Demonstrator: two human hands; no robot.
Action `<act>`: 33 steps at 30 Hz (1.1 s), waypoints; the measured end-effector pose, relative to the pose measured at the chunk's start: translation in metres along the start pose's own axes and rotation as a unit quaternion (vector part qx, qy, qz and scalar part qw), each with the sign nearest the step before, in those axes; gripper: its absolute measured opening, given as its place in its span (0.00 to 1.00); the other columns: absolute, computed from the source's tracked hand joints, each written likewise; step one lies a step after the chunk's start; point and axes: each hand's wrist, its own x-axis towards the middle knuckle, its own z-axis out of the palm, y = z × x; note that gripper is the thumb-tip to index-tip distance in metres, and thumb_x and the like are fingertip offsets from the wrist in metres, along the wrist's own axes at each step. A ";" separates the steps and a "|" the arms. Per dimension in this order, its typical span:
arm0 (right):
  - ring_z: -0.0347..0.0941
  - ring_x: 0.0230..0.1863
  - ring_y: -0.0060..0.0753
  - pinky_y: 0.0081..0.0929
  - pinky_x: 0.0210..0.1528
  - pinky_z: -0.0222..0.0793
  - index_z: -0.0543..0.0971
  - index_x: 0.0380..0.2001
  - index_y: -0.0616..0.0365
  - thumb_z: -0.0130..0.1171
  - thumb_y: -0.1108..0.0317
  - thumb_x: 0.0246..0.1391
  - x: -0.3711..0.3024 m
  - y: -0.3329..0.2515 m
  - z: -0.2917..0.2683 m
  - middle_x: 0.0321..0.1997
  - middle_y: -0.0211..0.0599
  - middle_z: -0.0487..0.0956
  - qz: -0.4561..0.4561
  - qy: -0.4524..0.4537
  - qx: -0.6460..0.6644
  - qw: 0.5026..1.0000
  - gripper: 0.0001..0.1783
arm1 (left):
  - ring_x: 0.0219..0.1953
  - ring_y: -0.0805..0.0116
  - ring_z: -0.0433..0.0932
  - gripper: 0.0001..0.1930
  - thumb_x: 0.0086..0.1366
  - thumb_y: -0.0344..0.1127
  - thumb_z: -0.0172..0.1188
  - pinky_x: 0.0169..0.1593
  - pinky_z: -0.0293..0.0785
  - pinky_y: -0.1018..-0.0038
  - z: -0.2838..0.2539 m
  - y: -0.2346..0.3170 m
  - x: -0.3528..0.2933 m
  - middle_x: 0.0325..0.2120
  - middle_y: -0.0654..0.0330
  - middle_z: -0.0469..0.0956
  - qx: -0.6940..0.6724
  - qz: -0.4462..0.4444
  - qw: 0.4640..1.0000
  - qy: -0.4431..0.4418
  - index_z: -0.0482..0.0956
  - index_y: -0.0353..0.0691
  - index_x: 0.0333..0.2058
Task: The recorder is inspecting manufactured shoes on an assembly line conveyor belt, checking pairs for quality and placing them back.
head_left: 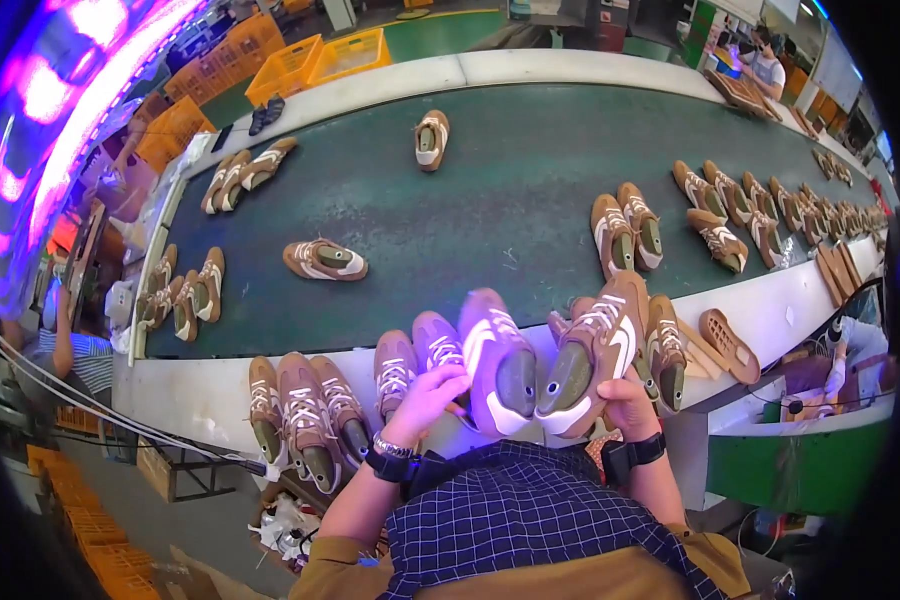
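Observation:
My left hand is closed at the outer side of a tan sneaker, which purple light tints. My right hand grips another tan sneaker with white laces and a white side stripe. The two shoes are raised side by side, heels toward me and almost touching, toes pointing away. A dark green shoe last fills each opening. Just left of my left hand stand more sneakers, and beyond my right hand another sneaker rests on the white ledge. The fingers beneath the shoes are partly hidden.
A wide green conveyor belt carries scattered sneakers, with a long row of them at the right. Brown soles lie on the white ledge. Orange crates stand behind the belt. Other people work at both sides.

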 end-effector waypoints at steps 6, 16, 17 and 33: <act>0.55 0.64 0.42 0.35 0.66 0.49 0.51 0.62 0.68 0.61 0.69 0.35 -0.008 0.013 0.000 0.63 0.45 0.59 -0.020 -0.002 0.016 1.000 0.49 | 0.41 0.53 0.70 0.38 0.41 0.47 0.69 0.44 0.69 0.63 0.010 -0.056 0.016 0.40 0.44 0.68 0.238 0.139 0.912 0.304 0.65 0.25 0.45; 0.58 0.63 0.42 0.36 0.66 0.51 0.54 0.62 0.65 0.62 0.67 0.35 -0.011 0.014 0.000 0.62 0.44 0.61 -0.001 -0.012 0.024 1.000 0.48 | 0.50 0.48 0.70 0.46 0.39 0.44 0.70 0.50 0.69 0.63 0.031 -0.064 0.006 0.48 0.40 0.66 0.292 -0.049 0.911 0.287 0.55 0.29 0.53; 0.58 0.63 0.42 0.35 0.66 0.51 0.54 0.61 0.66 0.62 0.68 0.36 -0.010 0.016 -0.001 0.62 0.44 0.61 -0.001 -0.033 0.043 0.999 0.47 | 0.50 0.48 0.70 0.46 0.39 0.44 0.70 0.50 0.69 0.63 0.027 -0.067 0.007 0.48 0.40 0.66 0.292 -0.045 0.911 0.288 0.55 0.29 0.53; 0.68 0.55 0.41 0.36 0.60 0.62 0.59 0.59 0.62 0.63 0.61 0.38 0.023 -0.011 0.068 0.56 0.44 0.69 0.014 -0.192 0.103 0.976 0.44 | 0.48 0.57 0.72 0.51 0.34 0.37 0.70 0.53 0.70 0.64 0.049 0.061 -0.040 0.48 0.52 0.67 -0.140 0.394 0.906 0.069 0.52 0.39 0.59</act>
